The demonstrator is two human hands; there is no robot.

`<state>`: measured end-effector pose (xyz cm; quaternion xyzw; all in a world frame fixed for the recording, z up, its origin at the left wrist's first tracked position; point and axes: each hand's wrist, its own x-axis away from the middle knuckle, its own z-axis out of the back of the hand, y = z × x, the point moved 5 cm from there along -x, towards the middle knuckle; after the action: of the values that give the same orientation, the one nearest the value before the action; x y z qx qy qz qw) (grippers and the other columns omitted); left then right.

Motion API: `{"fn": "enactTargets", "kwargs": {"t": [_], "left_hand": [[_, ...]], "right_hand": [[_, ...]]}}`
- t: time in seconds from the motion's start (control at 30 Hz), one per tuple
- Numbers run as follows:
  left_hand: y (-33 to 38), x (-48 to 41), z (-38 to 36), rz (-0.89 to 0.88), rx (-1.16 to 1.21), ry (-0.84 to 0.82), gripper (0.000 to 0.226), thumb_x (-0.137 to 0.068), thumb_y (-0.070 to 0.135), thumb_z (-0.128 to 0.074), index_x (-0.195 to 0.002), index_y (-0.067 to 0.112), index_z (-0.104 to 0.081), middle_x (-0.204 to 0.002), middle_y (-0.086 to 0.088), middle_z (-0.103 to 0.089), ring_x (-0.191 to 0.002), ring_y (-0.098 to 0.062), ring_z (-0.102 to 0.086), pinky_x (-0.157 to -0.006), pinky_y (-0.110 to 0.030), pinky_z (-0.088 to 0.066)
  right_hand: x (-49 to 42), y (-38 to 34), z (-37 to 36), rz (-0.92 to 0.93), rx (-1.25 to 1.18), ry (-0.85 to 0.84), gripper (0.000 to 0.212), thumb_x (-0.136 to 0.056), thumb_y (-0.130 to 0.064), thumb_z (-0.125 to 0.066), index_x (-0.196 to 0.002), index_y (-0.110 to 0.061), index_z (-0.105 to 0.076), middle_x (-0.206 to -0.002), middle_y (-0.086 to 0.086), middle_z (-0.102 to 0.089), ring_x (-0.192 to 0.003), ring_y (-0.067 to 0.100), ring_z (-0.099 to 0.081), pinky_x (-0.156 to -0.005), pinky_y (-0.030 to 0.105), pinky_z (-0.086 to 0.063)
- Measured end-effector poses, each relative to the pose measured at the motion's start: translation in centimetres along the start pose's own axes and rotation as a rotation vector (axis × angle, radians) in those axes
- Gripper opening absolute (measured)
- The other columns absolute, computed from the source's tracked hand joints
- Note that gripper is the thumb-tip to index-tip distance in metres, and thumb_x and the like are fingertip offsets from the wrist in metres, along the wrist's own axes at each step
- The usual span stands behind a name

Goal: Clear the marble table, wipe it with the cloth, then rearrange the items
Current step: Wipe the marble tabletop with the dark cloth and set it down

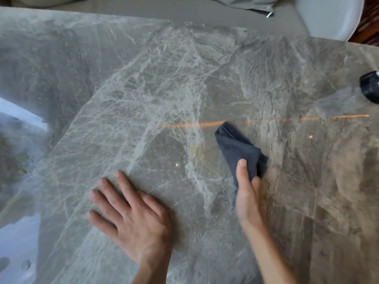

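The grey veined marble table [155, 95] fills most of the view. A dark blue cloth [235, 146] lies bunched on it right of centre. My right hand [247, 191] grips the cloth's near end, thumb on top, and holds it against the marble. My left hand [131, 214] rests flat on the table at the lower middle, fingers spread and straight, holding nothing.
A black object [370, 88] sits on the table at the right edge, cut off by the frame. A white chair [330, 15] stands beyond the far right corner. A grey cushion [246, 5] lies on the sofa behind the table.
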<state>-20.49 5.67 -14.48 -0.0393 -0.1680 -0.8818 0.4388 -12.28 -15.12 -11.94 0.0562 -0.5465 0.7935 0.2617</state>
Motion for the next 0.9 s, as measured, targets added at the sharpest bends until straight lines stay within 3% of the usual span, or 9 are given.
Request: {"fn": "enactTargets", "kwargs": {"t": [0.07,0.1,0.2,0.3,0.5,0.6,0.67,0.77,0.9], "left_hand": [[0.0,0.0,0.0,-0.002,0.002,0.000,0.065,-0.090,0.035,-0.020,-0.154,0.023,-0.011,-0.163,-0.008,-0.005,-0.151,-0.029,0.001,-0.120,-0.057,-0.002],[0.0,0.0,-0.1,-0.003,0.002,0.001,0.065,-0.090,0.035,-0.020,-0.154,0.024,-0.011,-0.163,-0.008,-0.005,-0.151,-0.029,0.002,-0.120,-0.056,-0.002],[0.0,0.1,-0.1,-0.006,-0.004,0.000,0.063,-0.092,0.035,-0.018,-0.154,0.025,-0.007,-0.164,-0.007,-0.003,-0.151,-0.028,0.003,-0.120,-0.056,-0.002],[0.0,0.1,-0.1,0.000,0.002,0.007,0.063,-0.092,0.035,-0.017,-0.154,0.025,-0.008,-0.164,-0.007,-0.003,-0.151,-0.028,0.002,-0.120,-0.056,-0.002],[-0.1,0.0,-0.1,-0.011,-0.019,0.015,0.064,-0.093,0.030,-0.027,-0.154,0.021,-0.011,-0.163,-0.009,-0.006,-0.151,-0.030,-0.001,-0.120,-0.055,-0.003],[-0.1,-0.1,-0.2,-0.012,-0.027,0.015,0.063,-0.092,0.031,-0.022,-0.154,0.022,-0.010,-0.163,-0.009,-0.006,-0.151,-0.030,0.000,-0.120,-0.055,-0.004],[-0.1,-0.1,-0.2,-0.016,-0.030,0.016,0.063,-0.092,0.031,-0.021,-0.154,0.022,-0.011,-0.163,-0.008,-0.006,-0.151,-0.030,0.000,-0.120,-0.055,-0.003],[-0.3,-0.1,-0.3,-0.005,-0.035,0.017,0.062,-0.093,0.030,-0.022,-0.154,0.023,-0.010,-0.163,-0.007,-0.005,-0.151,-0.029,0.001,-0.121,-0.055,-0.003],[-0.3,0.0,-0.3,-0.011,-0.035,0.018,0.062,-0.093,0.031,-0.022,-0.154,0.023,-0.010,-0.163,-0.008,-0.005,-0.151,-0.029,0.000,-0.121,-0.055,-0.003]], "right_hand": [[1.6,0.4,-2.7,-0.133,-0.025,0.157,0.074,-0.088,-0.063,-0.038,-0.148,-0.019,-0.033,-0.155,0.001,-0.033,-0.140,0.006,-0.033,-0.116,0.027,-0.026],[2.2,0.1,-4.2,-0.176,-0.042,0.202,0.077,-0.089,-0.066,-0.035,-0.150,-0.020,-0.029,-0.160,-0.001,-0.022,-0.147,0.012,-0.020,-0.120,0.036,-0.019],[2.8,-1.6,-8.1,-0.160,-0.097,0.275,0.067,-0.092,-0.064,-0.027,-0.149,-0.028,-0.030,-0.160,-0.012,-0.018,-0.149,0.010,-0.002,-0.123,0.037,-0.004],[2.1,-3.0,-10.2,-0.024,0.000,0.241,0.070,-0.090,-0.062,-0.022,-0.145,-0.022,-0.041,-0.157,-0.009,-0.029,-0.147,0.008,-0.008,-0.123,0.035,-0.001],[-0.3,-4.4,-8.5,0.354,0.290,-0.287,0.050,-0.095,-0.049,-0.042,-0.134,-0.020,-0.054,-0.147,0.001,-0.045,-0.139,0.012,-0.031,-0.119,0.036,-0.023],[-3.1,-4.5,-6.3,0.416,0.430,-0.683,0.035,-0.093,-0.048,-0.045,-0.127,-0.043,-0.049,-0.146,-0.010,-0.044,-0.141,0.008,-0.032,-0.119,0.039,-0.025],[-4.0,-4.7,-5.0,0.483,0.511,-0.859,0.034,-0.092,-0.040,-0.048,-0.126,-0.043,-0.042,-0.142,-0.020,-0.042,-0.139,-0.005,-0.028,-0.120,0.030,-0.020],[-4.0,-4.9,-3.6,0.695,0.685,-0.988,0.042,-0.093,-0.033,-0.049,-0.134,-0.024,-0.045,-0.143,-0.015,-0.037,-0.136,-0.021,-0.015,-0.116,0.012,-0.008],[-1.9,-2.9,-1.4,0.944,1.027,-0.963,0.066,-0.097,-0.052,-0.032,-0.151,-0.014,-0.028,-0.159,-0.001,-0.021,-0.150,0.007,-0.005,-0.123,0.036,-0.002]]}}
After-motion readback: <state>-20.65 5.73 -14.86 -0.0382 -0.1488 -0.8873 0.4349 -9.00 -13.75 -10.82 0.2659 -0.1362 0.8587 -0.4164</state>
